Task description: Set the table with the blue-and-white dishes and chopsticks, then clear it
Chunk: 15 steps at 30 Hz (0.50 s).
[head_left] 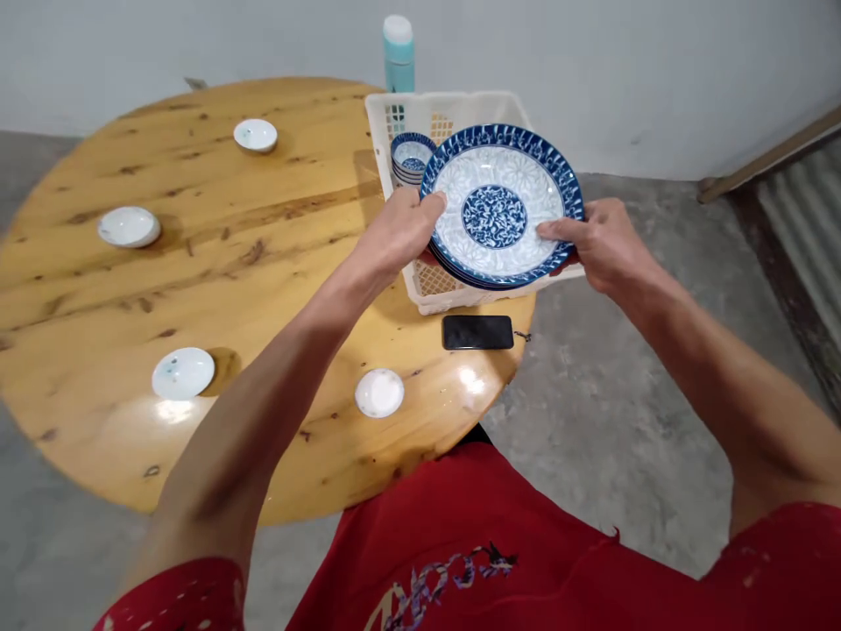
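Note:
A stack of blue-and-white patterned plates [494,215] is held tilted above a white plastic basket [441,303]. My left hand [404,226] grips the stack's left rim, thumb on the upper face. On the opposite rim, my right hand [608,241] is closed with its thumb lying across the top plate; its other fingers are mostly hidden underneath. Several matching bowls [413,156] are nested inside the basket, just left of the plates. The plates cover much of the basket's interior.
On the round wooden table [276,289] stand several small white dishes, one a near dish [379,393]. A black phone [477,332] lies in front of the basket, close to the table edge. Behind the basket is a turquoise bottle [399,57] with a white cap, against the wall.

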### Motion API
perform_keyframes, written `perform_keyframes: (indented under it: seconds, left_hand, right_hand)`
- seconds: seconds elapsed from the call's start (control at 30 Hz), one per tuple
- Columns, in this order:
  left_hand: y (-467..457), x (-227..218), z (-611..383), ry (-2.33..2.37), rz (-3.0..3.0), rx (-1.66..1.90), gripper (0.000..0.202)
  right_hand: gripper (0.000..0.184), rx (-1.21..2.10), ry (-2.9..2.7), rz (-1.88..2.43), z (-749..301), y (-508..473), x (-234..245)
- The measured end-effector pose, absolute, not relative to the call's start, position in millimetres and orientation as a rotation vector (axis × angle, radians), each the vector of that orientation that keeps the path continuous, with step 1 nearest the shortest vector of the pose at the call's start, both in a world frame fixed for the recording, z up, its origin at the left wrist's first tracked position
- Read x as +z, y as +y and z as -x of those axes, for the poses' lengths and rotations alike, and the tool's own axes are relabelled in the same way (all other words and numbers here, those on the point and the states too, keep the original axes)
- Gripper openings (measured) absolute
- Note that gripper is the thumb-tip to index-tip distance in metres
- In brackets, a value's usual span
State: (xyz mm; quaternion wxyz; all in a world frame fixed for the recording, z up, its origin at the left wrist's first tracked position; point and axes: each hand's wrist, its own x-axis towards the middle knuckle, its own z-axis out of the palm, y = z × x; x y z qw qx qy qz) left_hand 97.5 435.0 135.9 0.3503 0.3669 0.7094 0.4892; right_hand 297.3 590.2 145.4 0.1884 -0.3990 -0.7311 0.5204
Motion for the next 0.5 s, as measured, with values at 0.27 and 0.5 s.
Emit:
perform_keyframes:
  seconds: [0.27,0.5]
  left_hand:
    - [514.8,82.4,-85.3,2.065,-0.525,1.263,0.017]
    - [545.0,16.4,-79.6,2.12,-0.214,1.195,0.008]
  right_hand:
    - [0.014,1.65,-2.099,1.157,-254.6,683.7,81.5]
    - [0.017,1.804,-2.106,1.308,-239.5,703.6,21.3]
